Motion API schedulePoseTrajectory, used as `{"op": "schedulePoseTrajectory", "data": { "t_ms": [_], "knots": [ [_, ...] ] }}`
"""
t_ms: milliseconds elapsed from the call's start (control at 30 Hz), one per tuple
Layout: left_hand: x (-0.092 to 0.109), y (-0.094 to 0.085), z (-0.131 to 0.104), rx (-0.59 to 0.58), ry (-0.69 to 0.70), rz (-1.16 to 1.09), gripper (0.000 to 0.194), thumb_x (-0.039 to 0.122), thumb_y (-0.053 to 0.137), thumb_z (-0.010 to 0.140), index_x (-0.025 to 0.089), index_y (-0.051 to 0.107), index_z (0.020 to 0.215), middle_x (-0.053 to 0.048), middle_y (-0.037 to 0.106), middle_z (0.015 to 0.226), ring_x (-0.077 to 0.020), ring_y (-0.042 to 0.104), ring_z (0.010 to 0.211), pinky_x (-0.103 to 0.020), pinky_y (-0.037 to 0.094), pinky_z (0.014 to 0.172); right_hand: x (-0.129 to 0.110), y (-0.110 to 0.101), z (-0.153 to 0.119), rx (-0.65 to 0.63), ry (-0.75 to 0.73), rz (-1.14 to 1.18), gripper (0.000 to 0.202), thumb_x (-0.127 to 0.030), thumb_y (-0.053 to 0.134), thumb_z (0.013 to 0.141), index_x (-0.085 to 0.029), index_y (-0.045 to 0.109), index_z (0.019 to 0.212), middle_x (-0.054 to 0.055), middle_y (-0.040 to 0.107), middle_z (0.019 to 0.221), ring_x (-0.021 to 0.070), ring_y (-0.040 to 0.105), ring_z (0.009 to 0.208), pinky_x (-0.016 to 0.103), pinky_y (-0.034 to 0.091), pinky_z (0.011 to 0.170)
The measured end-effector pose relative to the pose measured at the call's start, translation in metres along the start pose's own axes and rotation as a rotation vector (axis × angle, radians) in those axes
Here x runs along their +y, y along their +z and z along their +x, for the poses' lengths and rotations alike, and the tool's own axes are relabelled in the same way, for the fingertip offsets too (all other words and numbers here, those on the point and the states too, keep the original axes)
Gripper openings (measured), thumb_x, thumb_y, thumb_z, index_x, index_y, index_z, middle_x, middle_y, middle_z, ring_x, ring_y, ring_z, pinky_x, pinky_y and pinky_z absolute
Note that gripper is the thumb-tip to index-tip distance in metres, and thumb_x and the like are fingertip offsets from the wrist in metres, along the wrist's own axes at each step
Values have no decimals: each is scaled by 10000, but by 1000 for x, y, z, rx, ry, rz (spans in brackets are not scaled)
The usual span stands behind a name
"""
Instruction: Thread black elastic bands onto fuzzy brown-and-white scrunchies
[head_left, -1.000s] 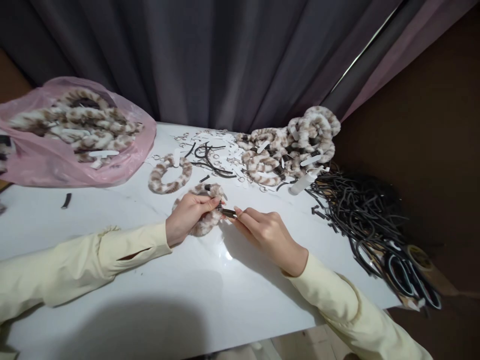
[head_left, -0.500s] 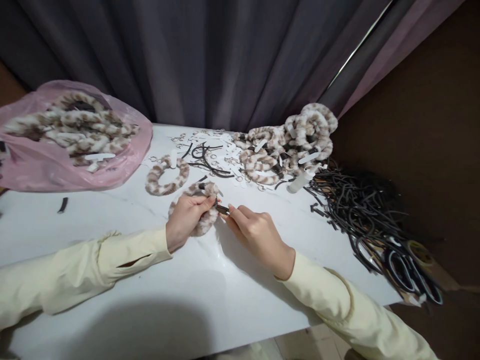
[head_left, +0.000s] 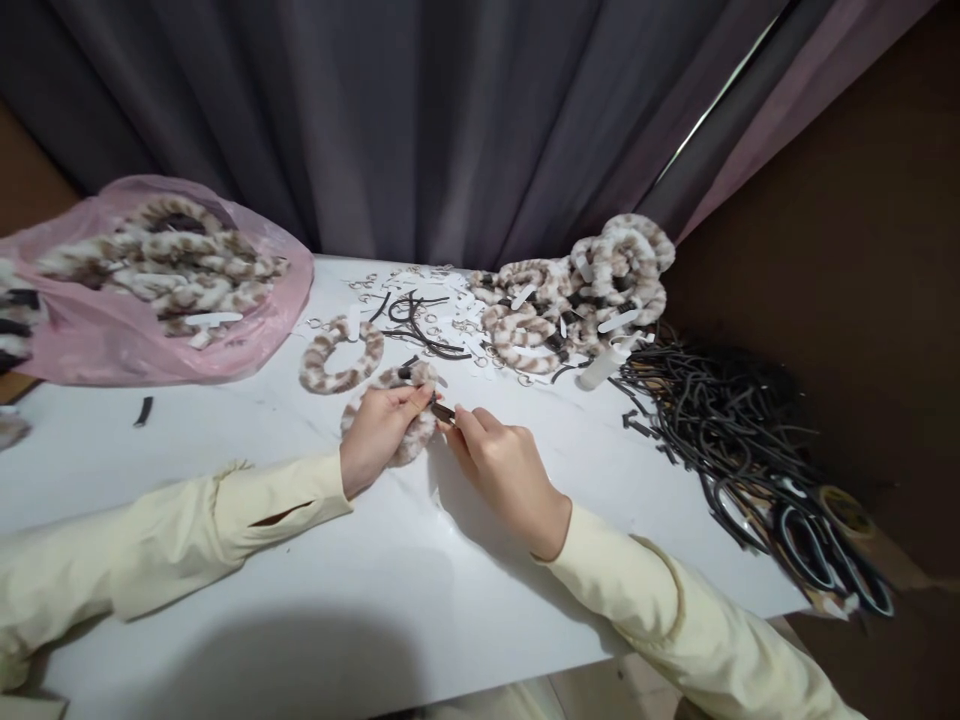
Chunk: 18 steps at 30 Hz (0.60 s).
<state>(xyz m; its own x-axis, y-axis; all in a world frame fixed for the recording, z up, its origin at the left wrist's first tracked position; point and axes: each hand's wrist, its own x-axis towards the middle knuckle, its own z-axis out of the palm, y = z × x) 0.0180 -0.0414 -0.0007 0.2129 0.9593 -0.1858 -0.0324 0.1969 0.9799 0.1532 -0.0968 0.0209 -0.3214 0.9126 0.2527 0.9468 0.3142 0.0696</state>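
Note:
My left hand (head_left: 380, 432) is closed on a fluffy brown-and-white ring (head_left: 413, 443), covering much of it; a short black piece shows at its top. Between my right thumb and fingers is a small dark tool, seemingly pliers (head_left: 444, 413), its tip against the ring's right edge by my left thumb. Exactly what the tip touches is too small to make out. My right hand (head_left: 504, 465) is closed around the tool's handle end. Just behind, another fluffy ring (head_left: 342, 358) with a white tag lies flat on the table.
A pink plastic bag (head_left: 255, 350) of fluffy rings stands at left. Metal rings, white tags and black cords (head_left: 420, 330) lie behind my hands. More fluffy rings (head_left: 622, 262) are piled back right, near a small bottle (head_left: 600, 366) and a heap of black cords (head_left: 712, 420).
The view has shifted slightly, so things sit a little further right and lower. Both hands keep the same grip, the tool still at the ring's edge.

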Motion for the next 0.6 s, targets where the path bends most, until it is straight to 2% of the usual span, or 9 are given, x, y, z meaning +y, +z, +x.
{"op": "schedulePoseTrajectory", "data": {
  "t_ms": [233,400,600],
  "knots": [
    [-1,-1,-1,-65,84,12,393,506,657,665,124,619,749,-7,591,576,-112,553,554,-192,400,488,2,0,0,40,-9,37,213,-244,376,932,-123,548,898,43,592,695,133,533,515,272,185,463],
    [-2,-1,0,-60,75,29,364,489,626,709,131,610,774,-18,626,636,-97,553,550,-176,404,484,4,1,-2,79,-31,42,199,-226,385,925,-123,553,901,42,588,682,134,516,490,275,184,458],
    [2,1,-1,-60,50,-26,392,503,657,663,125,594,744,-24,626,596,-123,581,540,-211,465,513,5,3,-2,91,-51,18,191,-209,394,918,-124,562,885,35,581,665,134,507,481,274,171,457]
  ]
}}
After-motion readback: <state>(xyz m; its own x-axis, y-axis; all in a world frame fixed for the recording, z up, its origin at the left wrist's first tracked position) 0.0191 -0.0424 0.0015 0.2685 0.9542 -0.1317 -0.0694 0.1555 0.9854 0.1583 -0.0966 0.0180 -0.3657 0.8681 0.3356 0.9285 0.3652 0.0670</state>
